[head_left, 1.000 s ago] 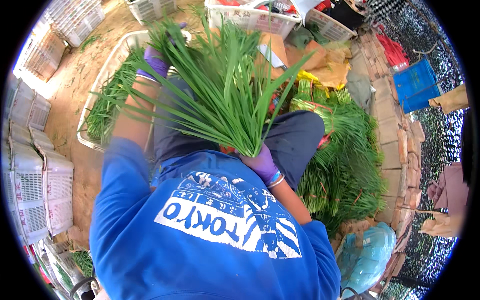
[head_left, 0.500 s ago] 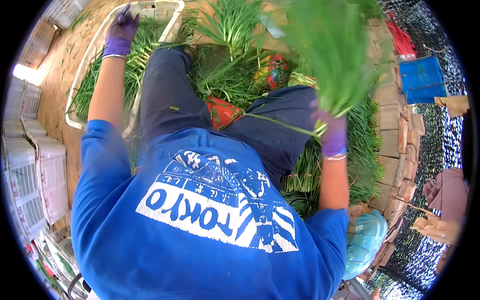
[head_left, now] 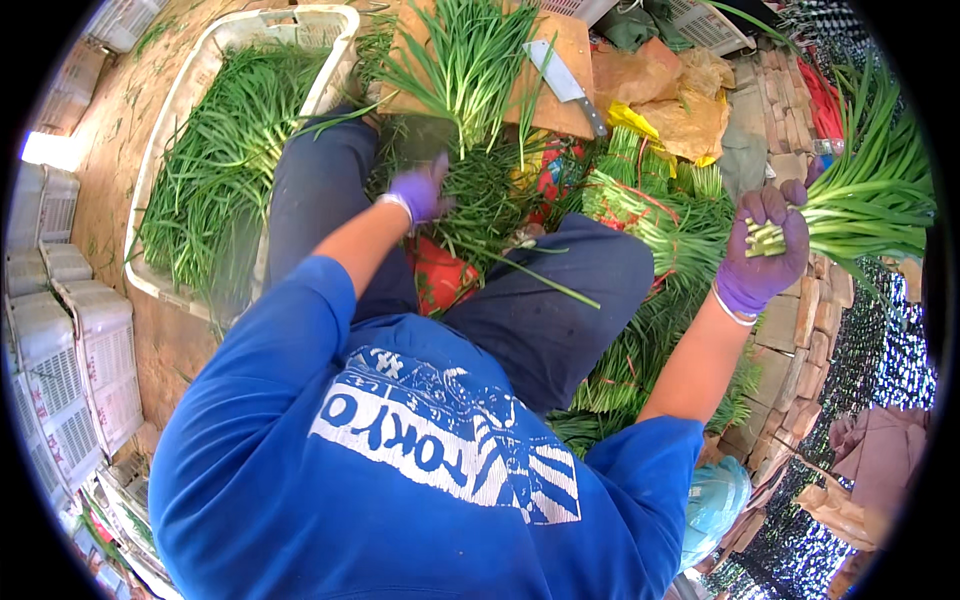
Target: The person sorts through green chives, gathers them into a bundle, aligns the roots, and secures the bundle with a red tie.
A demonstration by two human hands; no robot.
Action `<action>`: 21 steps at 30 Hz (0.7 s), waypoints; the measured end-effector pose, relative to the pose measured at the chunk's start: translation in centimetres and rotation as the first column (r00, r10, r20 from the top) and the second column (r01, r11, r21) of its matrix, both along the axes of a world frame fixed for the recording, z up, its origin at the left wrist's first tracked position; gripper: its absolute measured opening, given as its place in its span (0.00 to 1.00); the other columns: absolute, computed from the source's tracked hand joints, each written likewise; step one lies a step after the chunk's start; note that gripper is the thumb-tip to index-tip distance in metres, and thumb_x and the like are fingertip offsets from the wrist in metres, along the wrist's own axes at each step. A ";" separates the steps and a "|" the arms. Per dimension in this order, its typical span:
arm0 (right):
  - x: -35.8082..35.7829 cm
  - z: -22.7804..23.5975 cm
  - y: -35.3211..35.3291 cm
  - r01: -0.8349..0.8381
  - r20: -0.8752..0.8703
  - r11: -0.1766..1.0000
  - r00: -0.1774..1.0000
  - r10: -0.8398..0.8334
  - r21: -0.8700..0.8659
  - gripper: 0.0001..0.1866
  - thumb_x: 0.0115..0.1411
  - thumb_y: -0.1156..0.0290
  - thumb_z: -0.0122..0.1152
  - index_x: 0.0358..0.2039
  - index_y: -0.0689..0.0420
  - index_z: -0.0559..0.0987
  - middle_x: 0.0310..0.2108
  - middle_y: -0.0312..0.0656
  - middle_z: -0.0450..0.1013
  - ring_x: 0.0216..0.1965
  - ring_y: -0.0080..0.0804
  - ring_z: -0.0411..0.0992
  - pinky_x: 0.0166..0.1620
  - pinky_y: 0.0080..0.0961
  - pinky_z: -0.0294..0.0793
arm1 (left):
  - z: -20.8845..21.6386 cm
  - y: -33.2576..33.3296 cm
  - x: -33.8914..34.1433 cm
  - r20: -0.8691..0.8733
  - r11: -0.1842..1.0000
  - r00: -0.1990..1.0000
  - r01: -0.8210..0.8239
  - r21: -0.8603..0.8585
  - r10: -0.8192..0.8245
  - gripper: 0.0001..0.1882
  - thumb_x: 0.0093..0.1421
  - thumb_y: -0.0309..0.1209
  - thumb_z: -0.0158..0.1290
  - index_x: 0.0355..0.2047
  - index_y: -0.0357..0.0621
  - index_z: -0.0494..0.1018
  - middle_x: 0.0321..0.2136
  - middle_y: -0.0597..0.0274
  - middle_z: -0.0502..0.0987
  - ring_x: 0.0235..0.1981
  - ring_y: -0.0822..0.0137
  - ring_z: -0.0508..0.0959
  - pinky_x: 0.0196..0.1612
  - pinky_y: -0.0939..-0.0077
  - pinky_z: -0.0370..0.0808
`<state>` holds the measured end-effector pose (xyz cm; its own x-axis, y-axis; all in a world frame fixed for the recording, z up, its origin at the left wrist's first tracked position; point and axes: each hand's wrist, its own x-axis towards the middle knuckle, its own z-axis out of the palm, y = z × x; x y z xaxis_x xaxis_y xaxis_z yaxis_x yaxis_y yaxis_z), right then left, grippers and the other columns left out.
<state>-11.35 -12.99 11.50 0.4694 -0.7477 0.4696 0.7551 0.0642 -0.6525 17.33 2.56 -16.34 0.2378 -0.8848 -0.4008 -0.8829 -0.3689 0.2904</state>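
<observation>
Nearest, I see a blue shirt (head_left: 400, 510) with large printed lettering. The left hand (head_left: 420, 192) blurs over loose greens (head_left: 490, 195); its fingers I cannot tell. The right hand (head_left: 765, 240) wraps its fingers around the stem ends of a bunch (head_left: 870, 190), right of the knee (head_left: 620, 265). Beside that knee, red-tied bundles (head_left: 630, 212) look finished; more greens (head_left: 225, 150) in the crate (head_left: 349, 40) and on the board (head_left: 555, 118), a knife (head_left: 562, 78) at its right edge, seem undone. Stacked crates (head_left: 105, 350) carry unreadable reddish marks.

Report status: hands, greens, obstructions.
Right hand gripping green bunch, out right. Left hand blurred near loose greens, grip unclear. Knife lying on cutting board; nothing visibly blocking either hand.
</observation>
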 end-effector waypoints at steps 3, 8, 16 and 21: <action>2.3 -0.4 -1.1 -0.038 -0.065 0.999 0.997 0.037 -0.017 0.34 0.46 0.82 0.48 0.56 0.63 0.51 0.31 0.36 0.62 0.25 0.21 0.57 0.29 0.20 0.58 | -6.8 2.3 -5.2 -0.032 0.783 0.872 0.453 0.427 -0.488 0.35 0.55 0.51 0.36 0.59 0.47 0.47 0.54 0.55 0.61 0.50 0.54 0.67 0.50 0.59 0.64; 7.9 -2.1 -4.3 0.079 -0.198 0.994 0.976 -0.092 -0.074 0.36 0.44 0.80 0.53 0.55 0.65 0.52 0.30 0.43 0.70 0.21 0.22 0.64 0.24 0.18 0.65 | -1.3 -2.0 -1.4 -0.328 0.871 0.912 0.358 0.335 -0.248 0.23 0.53 0.50 0.42 0.35 0.45 0.73 0.33 0.51 0.74 0.35 0.54 0.74 0.40 0.64 0.69; 17.8 -18.6 -11.1 0.467 -0.578 0.871 0.673 -0.462 -0.152 0.21 0.42 0.81 0.60 0.39 0.59 0.67 0.28 0.44 0.70 0.24 0.30 0.69 0.23 0.22 0.69 | 8.1 -8.2 2.4 -0.161 0.810 0.864 -0.503 -0.301 0.477 0.53 0.42 0.56 0.56 0.59 0.44 0.40 0.33 0.43 0.73 0.33 0.54 0.76 0.35 0.66 0.71; 19.5 -28.7 -3.3 0.147 -0.939 0.943 -0.224 -0.261 -0.298 0.29 0.39 0.69 0.58 0.44 0.63 0.63 0.38 0.60 0.68 0.40 0.53 0.69 0.44 0.41 0.66 | 3.6 -13.4 4.2 -0.163 0.890 0.882 -0.454 -0.039 0.443 0.54 0.45 0.48 0.55 0.58 0.36 0.31 0.36 0.37 0.71 0.37 0.47 0.74 0.41 0.61 0.70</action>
